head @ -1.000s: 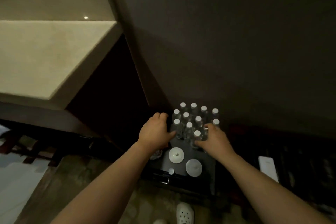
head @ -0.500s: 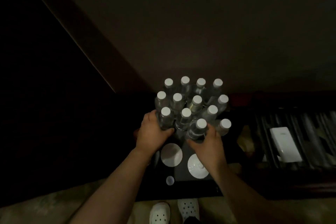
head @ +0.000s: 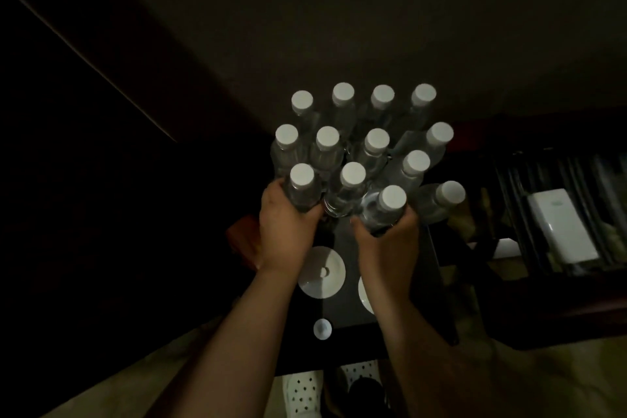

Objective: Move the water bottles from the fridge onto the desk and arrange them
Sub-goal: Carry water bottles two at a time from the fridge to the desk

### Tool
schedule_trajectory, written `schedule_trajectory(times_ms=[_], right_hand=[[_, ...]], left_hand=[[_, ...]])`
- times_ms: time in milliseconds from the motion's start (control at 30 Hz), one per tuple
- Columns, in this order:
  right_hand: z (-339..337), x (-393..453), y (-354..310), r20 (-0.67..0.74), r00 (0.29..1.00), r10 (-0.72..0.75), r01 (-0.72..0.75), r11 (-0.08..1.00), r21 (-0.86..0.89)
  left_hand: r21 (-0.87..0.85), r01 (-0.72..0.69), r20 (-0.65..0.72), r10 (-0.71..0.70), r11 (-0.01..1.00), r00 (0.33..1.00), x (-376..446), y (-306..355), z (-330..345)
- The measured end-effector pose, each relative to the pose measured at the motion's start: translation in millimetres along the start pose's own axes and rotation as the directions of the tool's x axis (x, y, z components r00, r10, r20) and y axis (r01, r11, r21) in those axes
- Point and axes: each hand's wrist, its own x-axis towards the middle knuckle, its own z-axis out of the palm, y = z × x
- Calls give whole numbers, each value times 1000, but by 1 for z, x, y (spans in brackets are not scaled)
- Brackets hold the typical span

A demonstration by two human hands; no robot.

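Cluster of white-capped water bottles (head: 364,146) stands upright on a dark surface (head: 349,299), packed in rows. Left hand (head: 283,234) grips the front-left bottle (head: 302,190), fingers curled round its body below the cap. Right hand (head: 386,248) grips the front-right bottle (head: 385,207), which tilts slightly; thumb on its left side. One bottle (head: 347,188) sits between the two held ones, untouched. Just behind the wrists: two white round lids (head: 322,271) and a small cap (head: 322,328). White box (head: 563,227) off to the right.
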Motion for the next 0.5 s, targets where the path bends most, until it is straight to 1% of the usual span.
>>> schedule_trajectory(times_ms=[133, 233, 367, 500], right_hand=[[2, 1, 3, 6, 999, 37, -37, 997, -61], [-3, -1, 0, -2, 1000, 10, -10, 996, -89], [-30, -14, -18, -4, 1000, 21, -21, 999, -46], [-71, -27, -55, -1, 1000, 20, -20, 1000, -4]], left_hand=[[12, -18, 27, 17, 1000, 999, 0, 6, -2], [29, -43, 63, 41, 999, 997, -4, 13, -9], [84, -101, 93, 94, 991, 991, -18, 35, -31], [114, -177, 115, 164, 977, 980, -40, 84, -69]])
